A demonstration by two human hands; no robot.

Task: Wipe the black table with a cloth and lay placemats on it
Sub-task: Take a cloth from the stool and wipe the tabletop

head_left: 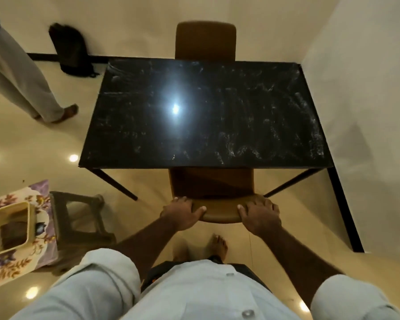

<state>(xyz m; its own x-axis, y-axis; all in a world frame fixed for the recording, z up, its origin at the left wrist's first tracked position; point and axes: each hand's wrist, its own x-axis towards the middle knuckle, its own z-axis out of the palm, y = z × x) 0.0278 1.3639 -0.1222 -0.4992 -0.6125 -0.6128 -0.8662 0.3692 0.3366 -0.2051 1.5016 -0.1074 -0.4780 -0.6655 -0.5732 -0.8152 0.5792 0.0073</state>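
The black marble-patterned table (206,116) stands ahead of me, its top bare and streaked with pale smears. A brown chair (211,185) is tucked at its near side. My left hand (183,212) grips the left end of the chair's backrest top, and my right hand (260,214) grips the right end. At the lower left, floral placemats (16,257) lie on a stool, with a beige basket (12,227) on them holding a dark folded cloth (11,232).
A second brown chair (206,40) stands at the table's far side. White walls run along the back and right. A brown plastic stool (79,215) stands at the left. Another person's leg (28,84) and a black backpack (71,51) are at the upper left.
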